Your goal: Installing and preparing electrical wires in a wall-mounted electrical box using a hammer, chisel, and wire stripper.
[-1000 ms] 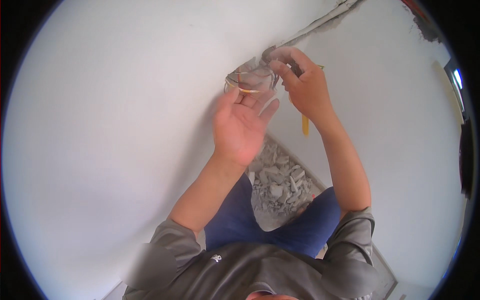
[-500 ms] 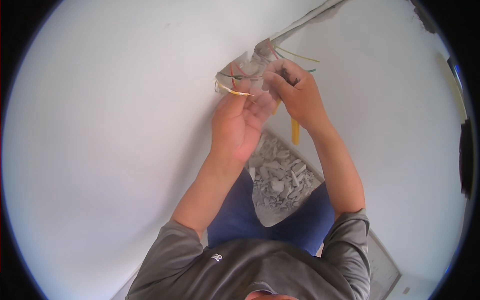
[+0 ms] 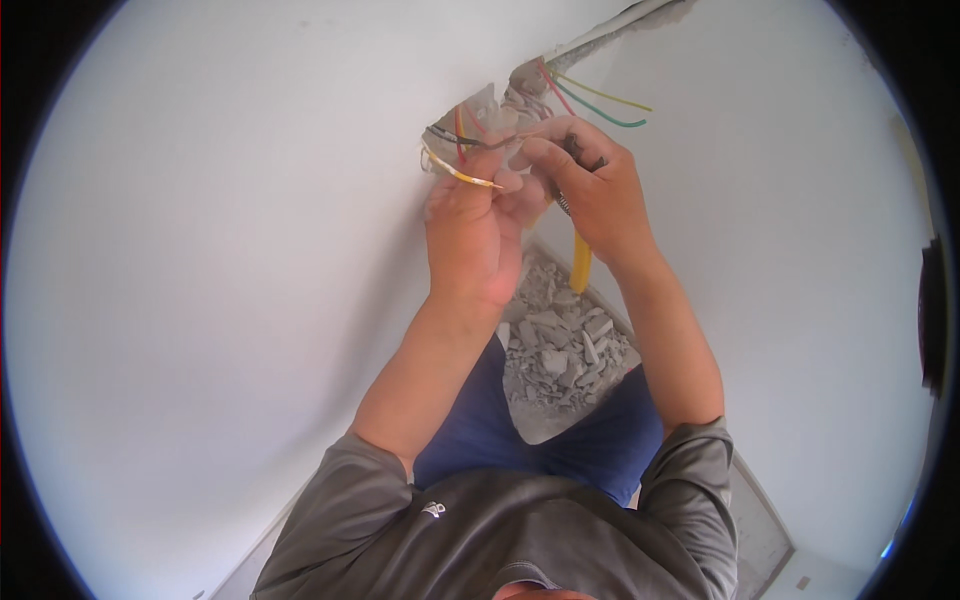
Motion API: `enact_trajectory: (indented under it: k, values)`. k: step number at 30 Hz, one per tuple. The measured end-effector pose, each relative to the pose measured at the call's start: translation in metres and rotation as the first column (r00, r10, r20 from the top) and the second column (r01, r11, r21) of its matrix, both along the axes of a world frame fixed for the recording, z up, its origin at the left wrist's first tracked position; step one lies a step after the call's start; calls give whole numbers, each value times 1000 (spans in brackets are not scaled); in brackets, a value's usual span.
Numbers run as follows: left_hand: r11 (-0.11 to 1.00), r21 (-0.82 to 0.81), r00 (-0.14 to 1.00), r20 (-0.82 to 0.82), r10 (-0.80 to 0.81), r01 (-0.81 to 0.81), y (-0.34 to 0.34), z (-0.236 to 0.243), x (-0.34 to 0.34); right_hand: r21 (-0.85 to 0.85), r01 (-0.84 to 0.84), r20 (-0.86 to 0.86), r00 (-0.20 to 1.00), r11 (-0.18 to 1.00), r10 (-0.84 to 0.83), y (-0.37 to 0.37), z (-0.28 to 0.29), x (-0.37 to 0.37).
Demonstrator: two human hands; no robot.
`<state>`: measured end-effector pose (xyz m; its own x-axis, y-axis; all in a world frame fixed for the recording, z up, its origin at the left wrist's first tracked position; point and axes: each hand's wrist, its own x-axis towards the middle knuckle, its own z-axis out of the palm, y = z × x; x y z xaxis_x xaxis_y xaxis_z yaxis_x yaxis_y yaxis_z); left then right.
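Observation:
My left hand [image 3: 468,235] is closed at the wall opening, thumb and fingers pinching dark wires [image 3: 452,138] that come out of it. A yellow wire [image 3: 467,178] with whitish patches curves over the left thumb, its tip bare. Across from it, my right hand [image 3: 605,195] meets the end of the dark wires with thumb and forefinger. Tucked in the right palm is a pair of yellow-handled pliers [image 3: 581,268]; a spring and dark metal parts show, but the jaws are mostly hidden by the fingers.
Red, green and yellow-green wires [image 3: 600,92] stick out of a second broken opening [image 3: 528,78] beyond the right hand. From there a pipe [image 3: 605,35] runs along a groove in the white wall [image 3: 220,230]. Rubble [image 3: 560,350] lies on the floor between my knees.
My right thumb and forefinger have come onto the dark wire end, and the left fingers have curled in from a more spread pose. The pliers' handles have swung slightly left.

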<state>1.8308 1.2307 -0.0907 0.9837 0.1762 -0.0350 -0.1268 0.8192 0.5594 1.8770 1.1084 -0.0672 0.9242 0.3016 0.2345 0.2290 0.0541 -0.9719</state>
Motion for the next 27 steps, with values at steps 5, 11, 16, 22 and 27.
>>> enact_trajectory:
  k: [5, 11, 16, 22, 27]
  values:
    - [999, 8, 998, -39, 43, -42, -5, 2, 0, -26, 40, 20, 999, 999, -39, -1, -9, -1]
    - [999, 27, 999, 23, 24, -25, -1, -4, 0, -91, 131, 154, 981, 987, -117, 10, -6, -20]
    - [999, -13, 998, 24, 52, -51, -3, -1, 0, -85, 125, 105, 988, 989, -116, 11, -4, -26]
    - [997, -72, 998, 54, -22, 25, 5, 0, -5, -62, 45, -6, 999, 997, -45, 14, 4, -32]
    - [999, -36, 1000, 15, -1, 2, 5, -1, -6, -289, 194, 282, 953, 937, -110, 10, 5, -39]
